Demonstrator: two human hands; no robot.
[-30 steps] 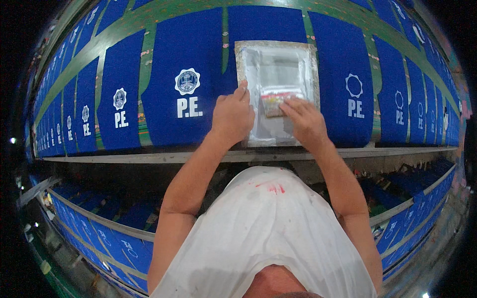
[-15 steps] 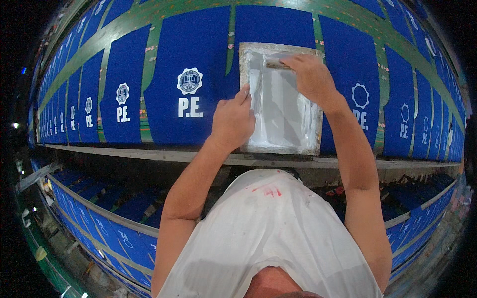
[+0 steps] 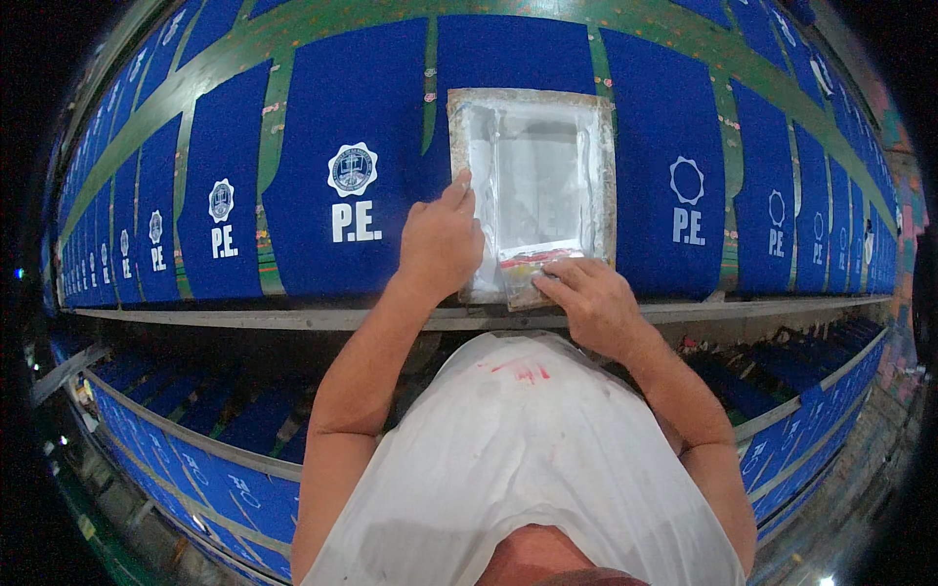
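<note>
A screen-printing frame (image 3: 532, 96) lies flat over a blue cloth panel (image 3: 514, 59) on the table, its mesh smeared with white ink. My left hand (image 3: 442, 239) grips the frame's left edge, the index finger stretched along it. At the frame's near end, my right hand (image 3: 596, 303) pinches a squeegee (image 3: 524, 281) with red stains; its blade rests on the mesh. A band of white ink sits just beyond the squeegee. Whatever print is under the frame is mostly hidden.
Left of the frame, a blue panel (image 3: 327, 88) bears a white scalloped emblem with dark detail and letters. Panels on the right (image 3: 664, 117) show only an outlined emblem with letters. Green table strips (image 3: 274, 127) run between them. Another row of panels (image 3: 215, 479) stands behind me.
My right hand has drawn the squeegee from the far end of the frame to its near end. My left hand stays at the left edge; the whole view has shifted slightly.
</note>
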